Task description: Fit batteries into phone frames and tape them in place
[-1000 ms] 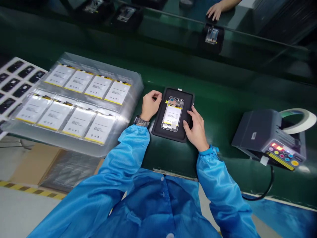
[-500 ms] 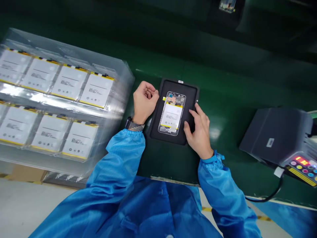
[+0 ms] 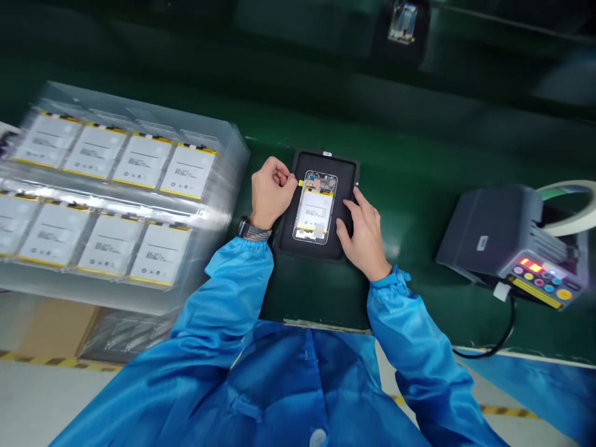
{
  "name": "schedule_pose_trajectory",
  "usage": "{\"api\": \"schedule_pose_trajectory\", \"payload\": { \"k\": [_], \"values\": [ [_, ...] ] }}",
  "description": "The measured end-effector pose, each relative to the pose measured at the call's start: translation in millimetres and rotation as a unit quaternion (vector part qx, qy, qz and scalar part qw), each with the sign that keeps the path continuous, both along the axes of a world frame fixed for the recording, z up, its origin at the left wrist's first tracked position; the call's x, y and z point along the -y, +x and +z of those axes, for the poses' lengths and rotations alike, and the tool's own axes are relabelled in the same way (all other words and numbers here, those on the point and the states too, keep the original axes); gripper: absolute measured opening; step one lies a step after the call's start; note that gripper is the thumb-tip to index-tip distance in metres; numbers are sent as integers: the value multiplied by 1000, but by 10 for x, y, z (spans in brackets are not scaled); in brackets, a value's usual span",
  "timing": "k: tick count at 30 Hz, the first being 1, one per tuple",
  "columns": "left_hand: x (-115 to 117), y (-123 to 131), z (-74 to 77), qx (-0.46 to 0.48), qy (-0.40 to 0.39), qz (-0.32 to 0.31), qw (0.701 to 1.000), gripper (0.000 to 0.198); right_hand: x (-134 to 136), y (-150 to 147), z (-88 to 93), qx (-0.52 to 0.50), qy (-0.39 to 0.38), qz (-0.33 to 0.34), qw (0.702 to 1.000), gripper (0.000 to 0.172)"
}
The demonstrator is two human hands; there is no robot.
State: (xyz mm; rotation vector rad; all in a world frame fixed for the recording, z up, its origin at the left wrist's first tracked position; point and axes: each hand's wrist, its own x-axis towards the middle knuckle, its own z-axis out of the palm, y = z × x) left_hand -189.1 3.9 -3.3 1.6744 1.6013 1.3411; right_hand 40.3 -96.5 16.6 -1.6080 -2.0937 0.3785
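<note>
An opened phone with its inner parts showing lies in a black tray in front of me. Inside it sits a white battery with yellow edges. A small yellow tab sticks out at the phone's upper left. My left hand is closed in a pinch at the tray's left edge, its fingertips right by that tab; anything between them is too small to make out. Resting along the tray's right edge, my right hand has its fingers apart and holds nothing.
To the left, a clear plastic tray holds rows of batteries. A dark tape dispenser with lit buttons and a tape roll stands at the right, its black cable running to the bench edge. Another opened phone lies far back.
The whole view has shifted a little, bringing the tape roll into sight. My left fingertips are slightly closer to the yellow tab. My right hand stays at the tray's right edge.
</note>
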Motion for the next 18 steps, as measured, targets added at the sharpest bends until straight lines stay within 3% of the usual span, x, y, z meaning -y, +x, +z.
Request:
{"api": "schedule_pose_trajectory", "payload": {
  "k": [4, 10, 18],
  "values": [
    [-16, 8, -16, -3, -5, -7, 1000, 19, 10, 23, -30, -12, -9, 11, 1000, 50],
    [7, 26, 35, 6, -12, -25, 1000, 15, 48, -35, -91, -2, -23, 29, 999, 82],
    [41, 41, 102, -5, -28, -28, 999, 14, 27, -56, -113, -8, -31, 25, 999, 86]
  ]
}}
